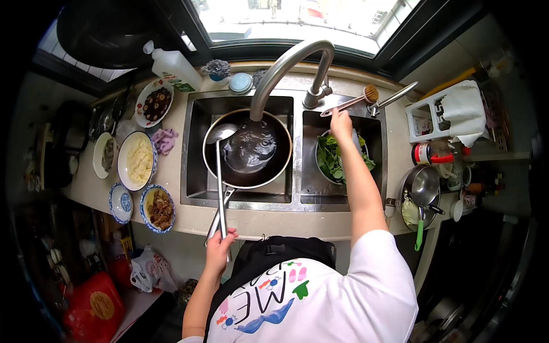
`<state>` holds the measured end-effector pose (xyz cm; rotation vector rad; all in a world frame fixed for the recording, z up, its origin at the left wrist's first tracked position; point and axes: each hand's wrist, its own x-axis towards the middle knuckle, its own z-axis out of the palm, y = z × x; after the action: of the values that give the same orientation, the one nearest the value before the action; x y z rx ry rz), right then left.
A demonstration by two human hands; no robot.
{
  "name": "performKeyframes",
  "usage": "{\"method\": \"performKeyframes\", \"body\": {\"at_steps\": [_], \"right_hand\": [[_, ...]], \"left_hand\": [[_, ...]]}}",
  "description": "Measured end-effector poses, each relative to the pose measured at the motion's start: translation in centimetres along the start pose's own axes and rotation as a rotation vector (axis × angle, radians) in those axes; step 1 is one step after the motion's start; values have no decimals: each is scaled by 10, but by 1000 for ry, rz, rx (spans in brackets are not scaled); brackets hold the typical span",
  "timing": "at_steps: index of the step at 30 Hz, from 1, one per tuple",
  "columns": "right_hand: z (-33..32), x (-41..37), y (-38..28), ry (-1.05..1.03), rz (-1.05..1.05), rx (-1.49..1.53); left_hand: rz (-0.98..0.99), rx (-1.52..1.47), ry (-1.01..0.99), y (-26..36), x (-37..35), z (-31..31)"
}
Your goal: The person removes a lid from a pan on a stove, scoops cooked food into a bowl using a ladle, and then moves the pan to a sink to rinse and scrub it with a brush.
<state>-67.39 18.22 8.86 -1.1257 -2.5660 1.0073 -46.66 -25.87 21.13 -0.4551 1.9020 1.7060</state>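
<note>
Head view is showing the left hand (220, 244), low and left of centre, clamping on the handle of the frying pan (251, 151), which is sitting in the left basin of the sink (191, 148) under the faucet (286, 63); a ladle (220, 134) is lying across the pan, its handle reaching the same hand. The right hand (341, 121), upper right of centre, is gripping a wooden-handled brush (357, 102) above a bowl of leafy greens (334, 160) in the right basin. Plates of food (139, 161) are standing on the bench (176, 171) at left.
</note>
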Motion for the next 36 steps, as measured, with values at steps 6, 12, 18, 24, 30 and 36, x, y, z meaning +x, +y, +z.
{"method": "performKeyframes", "body": {"at_steps": [6, 12, 18, 24, 30, 36], "right_hand": [[-4, -221, -63, -1301, 217, 526], [50, -285, -45, -1487, 562, 1269], [26, -307, -81, -826, 1127, 1381], [47, -282, -52, -881, 951, 1328], [42, -266, -71, -1009, 650, 905], [-40, -264, -68, -1221, 229, 379]], "left_hand": [[-158, -805, -448, 18, 34, 33], [-178, -773, -639, 24, 59, 49], [-200, 269, -376, 14, 54, -12], [-467, 281, -250, -42, 59, -89], [-572, -682, -611, -69, 89, -65], [-631, -944, -796, -64, 88, -29]]}}
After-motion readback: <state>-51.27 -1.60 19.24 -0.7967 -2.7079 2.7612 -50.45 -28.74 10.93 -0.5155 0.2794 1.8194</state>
